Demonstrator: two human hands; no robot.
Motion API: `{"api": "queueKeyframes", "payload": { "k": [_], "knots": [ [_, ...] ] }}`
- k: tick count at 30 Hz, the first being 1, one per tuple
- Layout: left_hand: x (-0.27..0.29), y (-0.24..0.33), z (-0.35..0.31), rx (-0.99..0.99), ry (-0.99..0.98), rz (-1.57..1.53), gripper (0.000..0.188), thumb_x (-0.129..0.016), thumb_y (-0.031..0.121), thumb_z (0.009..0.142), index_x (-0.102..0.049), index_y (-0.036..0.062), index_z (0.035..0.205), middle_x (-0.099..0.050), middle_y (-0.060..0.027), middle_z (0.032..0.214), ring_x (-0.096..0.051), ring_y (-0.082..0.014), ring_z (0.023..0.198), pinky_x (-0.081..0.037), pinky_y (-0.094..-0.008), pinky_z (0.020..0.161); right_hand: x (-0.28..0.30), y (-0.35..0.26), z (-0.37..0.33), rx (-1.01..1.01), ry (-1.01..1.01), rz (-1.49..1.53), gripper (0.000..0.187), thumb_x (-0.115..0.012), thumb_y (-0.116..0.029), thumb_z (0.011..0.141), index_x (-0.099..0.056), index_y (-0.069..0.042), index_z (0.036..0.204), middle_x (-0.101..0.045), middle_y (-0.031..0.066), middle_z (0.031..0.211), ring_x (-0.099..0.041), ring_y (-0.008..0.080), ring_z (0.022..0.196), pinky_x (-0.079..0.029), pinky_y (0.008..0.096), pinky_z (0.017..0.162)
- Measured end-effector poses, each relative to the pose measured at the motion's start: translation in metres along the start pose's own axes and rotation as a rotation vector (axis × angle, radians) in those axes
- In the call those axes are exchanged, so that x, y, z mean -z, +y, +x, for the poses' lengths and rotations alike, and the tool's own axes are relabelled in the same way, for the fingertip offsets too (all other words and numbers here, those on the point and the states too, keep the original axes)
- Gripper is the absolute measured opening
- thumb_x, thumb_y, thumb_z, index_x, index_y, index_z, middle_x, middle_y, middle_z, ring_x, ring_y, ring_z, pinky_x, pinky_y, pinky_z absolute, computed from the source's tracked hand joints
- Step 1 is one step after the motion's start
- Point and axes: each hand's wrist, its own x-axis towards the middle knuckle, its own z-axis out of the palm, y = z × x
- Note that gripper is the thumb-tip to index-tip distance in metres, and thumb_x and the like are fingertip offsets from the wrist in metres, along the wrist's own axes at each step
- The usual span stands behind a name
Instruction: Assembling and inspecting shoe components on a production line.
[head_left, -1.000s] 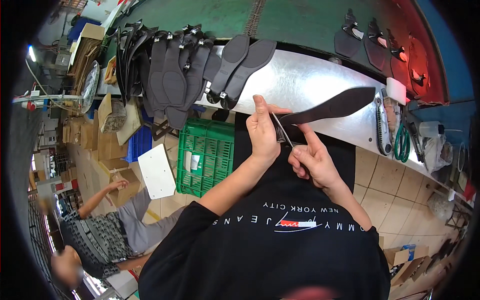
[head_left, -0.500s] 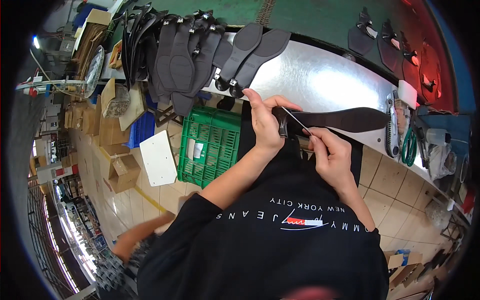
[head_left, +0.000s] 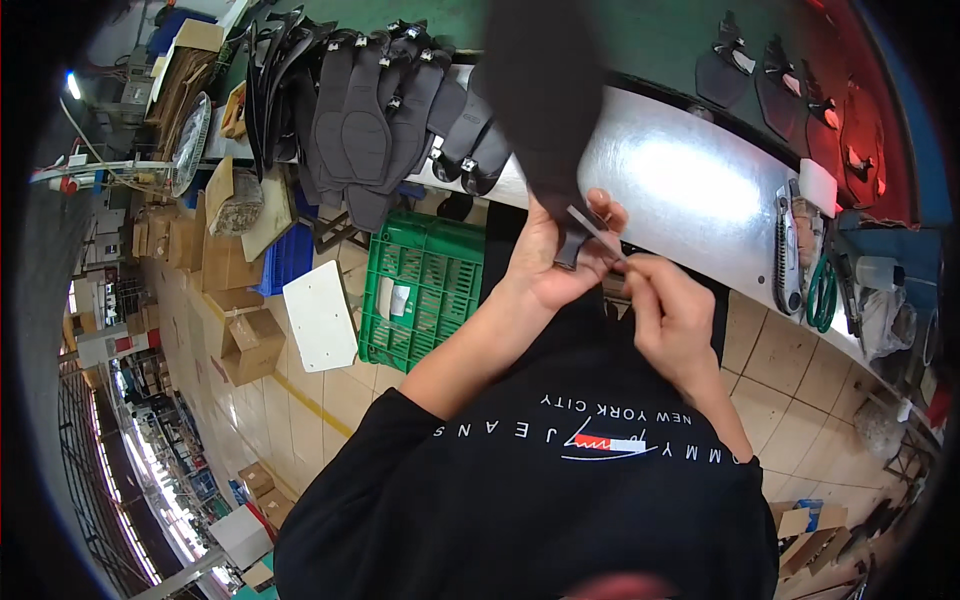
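Observation:
My left hand (head_left: 540, 270) is closed around the narrow end of a dark sandal sole (head_left: 545, 110), palm turned up. The sole's wide end rises toward the camera, blurred. A dark strap piece (head_left: 570, 247) shows at the gripped end. My right hand (head_left: 675, 310) pinches a thin, flat metal strip-like tool (head_left: 594, 232), whose far tip lies against the sole near the strap. The tool's exact kind cannot be made out. At the back left, several black sandal soles with buckled straps (head_left: 360, 130) lie overlapping on the bench.
A shiny metal bench top (head_left: 690, 160) runs ahead of me. On its right lie a utility knife (head_left: 787, 255) and green-handled scissors (head_left: 822, 295). More sandals (head_left: 725, 75) stand beyond, near red light. Left are a green crate (head_left: 420, 290), a white board (head_left: 320, 317) and cardboard boxes (head_left: 250, 345).
The sole has swung from pointing right to pointing up and away, toward the camera. My left hand has rolled palm up. The other person's arm at lower left has left the view.

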Motion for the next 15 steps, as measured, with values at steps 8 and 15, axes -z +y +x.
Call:
{"api": "queueKeyframes", "payload": {
  "k": [8,15],
  "knots": [
    [0.011,-0.009,0.004,-0.207,-0.171,0.313,0.070,-0.037,0.072,0.087,-0.067,0.0092,0.083,-0.065,-0.0072,0.078,-0.063,-0.0264,0.068,-0.049,-0.0438,0.087,-0.007,0.011,0.003,0.017,0.061,-0.116,0.007,-0.061,0.001,0.084,-0.058,-0.003,0.089,-0.059,0.0144,0.073,-0.060,0.0325,0.062,-0.046,0.0369,0.054],
    [0.002,-0.010,0.007,-0.193,-0.135,0.380,0.068,-0.036,0.070,0.090,-0.063,0.0074,0.081,-0.062,-0.0078,0.075,-0.060,-0.0240,0.069,-0.050,-0.0400,0.078,-0.006,0.012,0.002,0.028,0.040,-0.169,0.005,-0.060,-0.001,0.085,-0.057,-0.003,0.088,-0.060,0.0152,0.075,-0.061,0.0333,0.065,-0.046,0.0383,0.056]
  ]
}}
